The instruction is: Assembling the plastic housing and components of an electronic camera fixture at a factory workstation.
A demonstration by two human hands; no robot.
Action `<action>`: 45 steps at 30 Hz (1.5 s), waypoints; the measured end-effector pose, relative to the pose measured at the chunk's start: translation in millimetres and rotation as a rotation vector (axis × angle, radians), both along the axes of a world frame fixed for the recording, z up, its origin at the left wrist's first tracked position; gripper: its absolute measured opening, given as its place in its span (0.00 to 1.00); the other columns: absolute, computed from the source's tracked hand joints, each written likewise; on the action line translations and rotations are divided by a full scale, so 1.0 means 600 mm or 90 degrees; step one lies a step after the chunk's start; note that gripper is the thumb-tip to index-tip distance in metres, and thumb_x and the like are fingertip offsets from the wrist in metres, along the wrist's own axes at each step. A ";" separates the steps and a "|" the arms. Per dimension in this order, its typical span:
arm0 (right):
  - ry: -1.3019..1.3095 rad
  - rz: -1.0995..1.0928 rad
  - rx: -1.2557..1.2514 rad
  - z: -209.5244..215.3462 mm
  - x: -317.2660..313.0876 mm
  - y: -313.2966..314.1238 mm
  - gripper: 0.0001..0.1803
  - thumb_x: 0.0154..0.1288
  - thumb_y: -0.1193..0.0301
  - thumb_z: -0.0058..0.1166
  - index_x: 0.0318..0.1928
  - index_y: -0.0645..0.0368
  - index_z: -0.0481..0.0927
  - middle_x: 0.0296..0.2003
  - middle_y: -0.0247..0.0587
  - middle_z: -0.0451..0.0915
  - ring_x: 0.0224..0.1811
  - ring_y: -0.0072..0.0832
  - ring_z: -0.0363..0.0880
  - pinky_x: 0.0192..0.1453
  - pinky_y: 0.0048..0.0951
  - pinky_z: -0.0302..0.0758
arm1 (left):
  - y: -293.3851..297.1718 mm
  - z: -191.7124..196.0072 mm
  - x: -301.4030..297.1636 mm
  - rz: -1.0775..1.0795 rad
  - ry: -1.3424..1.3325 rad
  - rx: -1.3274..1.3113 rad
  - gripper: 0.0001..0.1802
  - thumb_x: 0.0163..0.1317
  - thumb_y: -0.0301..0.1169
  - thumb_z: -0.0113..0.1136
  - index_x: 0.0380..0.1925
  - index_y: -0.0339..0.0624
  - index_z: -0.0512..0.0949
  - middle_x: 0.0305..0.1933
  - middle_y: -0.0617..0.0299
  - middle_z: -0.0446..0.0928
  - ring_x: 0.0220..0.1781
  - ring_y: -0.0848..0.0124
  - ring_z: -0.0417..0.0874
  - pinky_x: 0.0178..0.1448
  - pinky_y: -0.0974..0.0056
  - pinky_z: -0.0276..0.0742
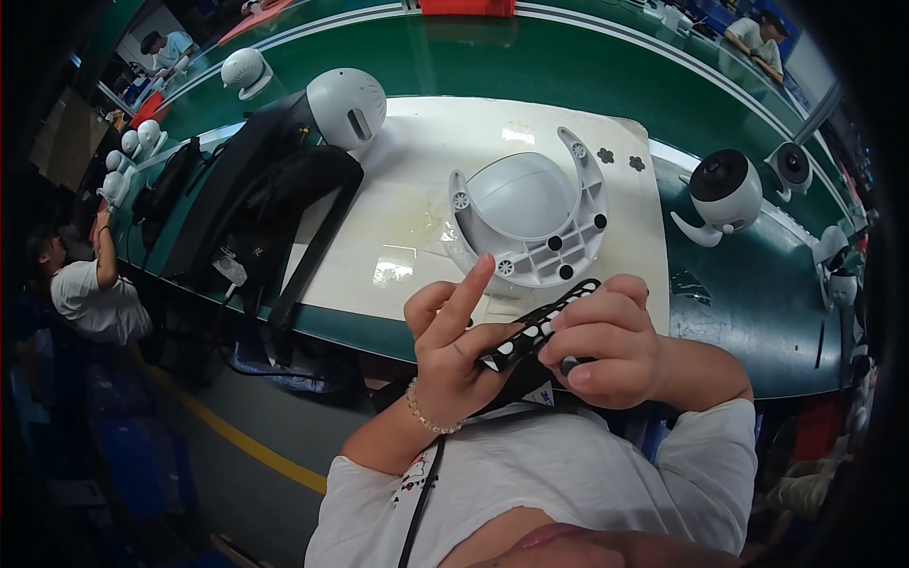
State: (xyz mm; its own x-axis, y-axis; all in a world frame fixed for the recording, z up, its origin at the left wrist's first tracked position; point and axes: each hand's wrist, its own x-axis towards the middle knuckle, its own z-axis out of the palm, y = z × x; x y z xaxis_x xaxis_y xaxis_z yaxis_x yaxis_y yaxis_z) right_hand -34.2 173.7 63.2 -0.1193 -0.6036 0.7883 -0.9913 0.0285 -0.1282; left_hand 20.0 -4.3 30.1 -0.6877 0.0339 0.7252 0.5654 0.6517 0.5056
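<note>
A: Where to look first?

B: At the spotted black strip [528, 339], slanting up from the left hand [453, 348] toward the right hand [615, 343].

A: Held how?

B: Pinched at the lower end by the left thumb and curled fingers, with one finger pointing up, free. Met higher up by the right fingertips, in a half-curled hand, with a small dark round pad [569, 365] gripped at the thumb.

A: Busy with which step?

B: Probably taking a pad off the strip, judging by its white rounds. Hard to tell whether fully loose.

A: And just beyond the hands?

B: An upturned white stand [579, 250] around a white dome [525, 194], with three black dots [600, 221] stuck on the ribbed side. Beneath it, a pale board [417, 151]. Farther ahead of the right hand, two dark flower-shaped pieces [606, 155].

A: Calling for what next?

B: Presumably a light pinch on the pad's edge, then a steady reach forward from the right, with the strip kept clear in the left.

A: Farther out?

B: Ahead and left of the hands, a white camera [347, 109]; to their right, a black-faced camera [727, 194] by the green bench [772, 331].
</note>
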 end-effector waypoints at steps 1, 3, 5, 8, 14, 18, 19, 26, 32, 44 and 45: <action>-0.017 0.026 -0.013 0.001 -0.002 -0.002 0.15 0.49 0.71 0.55 0.39 0.46 0.69 0.34 0.30 0.76 0.38 0.28 0.74 0.43 0.30 0.60 | 0.000 0.002 0.001 0.001 0.000 0.001 0.13 0.33 0.26 0.65 0.25 0.44 0.80 0.59 0.53 0.68 0.45 0.62 0.65 0.51 0.67 0.59; -0.034 0.051 -0.026 0.003 -0.002 -0.004 0.16 0.49 0.72 0.55 0.40 0.46 0.68 0.34 0.31 0.76 0.37 0.29 0.74 0.43 0.30 0.60 | 0.001 0.005 0.002 -0.007 -0.005 0.012 0.14 0.32 0.25 0.66 0.25 0.44 0.80 0.59 0.53 0.67 0.45 0.62 0.64 0.51 0.67 0.59; -0.071 0.073 -0.036 0.005 -0.001 -0.008 0.17 0.50 0.73 0.55 0.40 0.46 0.66 0.34 0.32 0.75 0.36 0.31 0.74 0.43 0.33 0.61 | -0.002 0.005 0.003 -0.011 0.003 0.020 0.14 0.31 0.25 0.67 0.25 0.44 0.80 0.59 0.52 0.67 0.45 0.62 0.65 0.51 0.67 0.59; -0.045 0.082 -0.077 0.012 -0.001 -0.004 0.15 0.52 0.73 0.54 0.39 0.46 0.65 0.34 0.33 0.75 0.35 0.31 0.73 0.43 0.35 0.62 | -0.007 -0.006 -0.003 0.004 0.003 0.026 0.15 0.29 0.25 0.68 0.25 0.44 0.79 0.59 0.51 0.67 0.45 0.61 0.65 0.51 0.66 0.59; -0.320 0.129 -0.097 0.034 0.006 -0.018 0.27 0.49 0.84 0.55 0.49 0.53 0.63 0.43 0.44 0.69 0.45 0.38 0.72 0.45 0.34 0.66 | -0.002 -0.006 0.000 0.019 0.033 -0.014 0.13 0.31 0.28 0.65 0.24 0.46 0.79 0.58 0.52 0.68 0.47 0.63 0.66 0.52 0.64 0.55; -0.346 0.109 0.008 0.040 0.010 -0.019 0.29 0.45 0.87 0.53 0.51 0.55 0.66 0.46 0.46 0.66 0.48 0.37 0.68 0.46 0.31 0.68 | -0.006 -0.011 -0.004 0.008 0.053 -0.035 0.11 0.31 0.28 0.62 0.23 0.47 0.80 0.59 0.54 0.68 0.49 0.63 0.67 0.52 0.64 0.53; -0.303 0.096 0.061 0.044 0.011 -0.019 0.30 0.44 0.88 0.54 0.51 0.56 0.67 0.46 0.46 0.66 0.47 0.36 0.67 0.47 0.30 0.68 | -0.006 -0.015 -0.003 0.011 0.058 -0.022 0.11 0.31 0.28 0.62 0.22 0.47 0.80 0.59 0.54 0.68 0.49 0.63 0.67 0.52 0.63 0.53; -0.134 0.219 0.040 0.037 0.024 -0.038 0.25 0.42 0.77 0.64 0.46 0.60 0.73 0.29 0.39 0.70 0.22 0.30 0.70 0.23 0.26 0.63 | -0.010 -0.016 -0.006 0.031 0.028 0.038 0.11 0.31 0.26 0.64 0.22 0.48 0.81 0.62 0.48 0.63 0.56 0.57 0.63 0.58 0.64 0.52; -0.343 0.027 -0.060 0.043 -0.016 -0.036 0.29 0.52 0.90 0.44 0.55 0.55 0.59 0.52 0.45 0.56 0.33 0.19 0.71 0.32 0.19 0.67 | -0.014 -0.023 -0.018 0.005 -0.027 0.030 0.12 0.33 0.30 0.68 0.23 0.48 0.80 0.64 0.44 0.58 0.62 0.53 0.58 0.60 0.61 0.49; -0.471 -0.059 0.083 0.046 -0.030 -0.061 0.32 0.52 0.90 0.43 0.57 0.54 0.54 0.53 0.45 0.57 0.35 0.20 0.71 0.32 0.16 0.67 | -0.011 -0.028 -0.023 -0.018 -0.050 0.013 0.14 0.34 0.26 0.71 0.25 0.42 0.79 0.63 0.41 0.59 0.62 0.51 0.58 0.61 0.59 0.52; -0.472 -0.061 0.084 0.045 -0.028 -0.062 0.32 0.52 0.90 0.43 0.57 0.54 0.54 0.53 0.45 0.57 0.35 0.20 0.71 0.32 0.16 0.67 | -0.011 -0.029 -0.022 -0.016 -0.048 0.015 0.15 0.33 0.25 0.70 0.26 0.42 0.79 0.62 0.41 0.59 0.62 0.52 0.58 0.61 0.59 0.52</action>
